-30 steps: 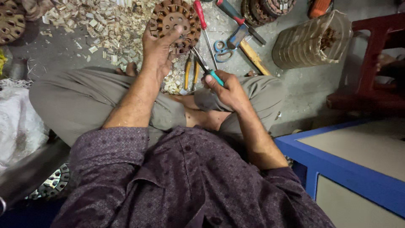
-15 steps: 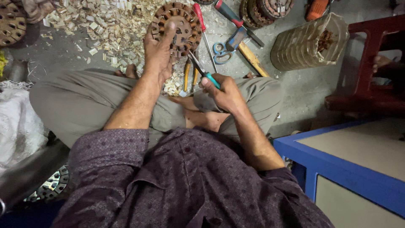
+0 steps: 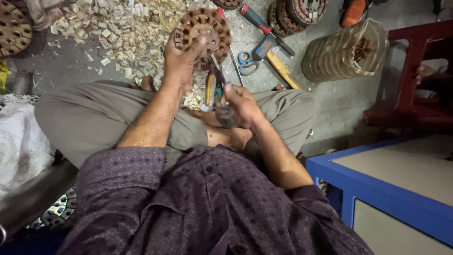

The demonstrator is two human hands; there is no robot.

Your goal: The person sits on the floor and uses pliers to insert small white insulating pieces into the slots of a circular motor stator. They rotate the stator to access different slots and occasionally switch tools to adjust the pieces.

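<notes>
Gripping the round slotted motor core (image 3: 204, 34) by its near rim, the left hand (image 3: 179, 66) steadies it on the floor; the right hand (image 3: 238, 104), just right and nearer, is closed on pliers (image 3: 216, 78) pointing forward at it.

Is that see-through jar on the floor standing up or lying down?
Lying down. The clear jar rests on its ribbed side on the floor, brown bits inside.

Chip pile (image 3: 127, 28), scissors (image 3: 245, 61) and screwdriver (image 3: 259, 21) crowding the slotted disc (image 3: 203, 30).

Blue scissors (image 3: 247, 62) lie beside a hammer (image 3: 275, 60).
</notes>
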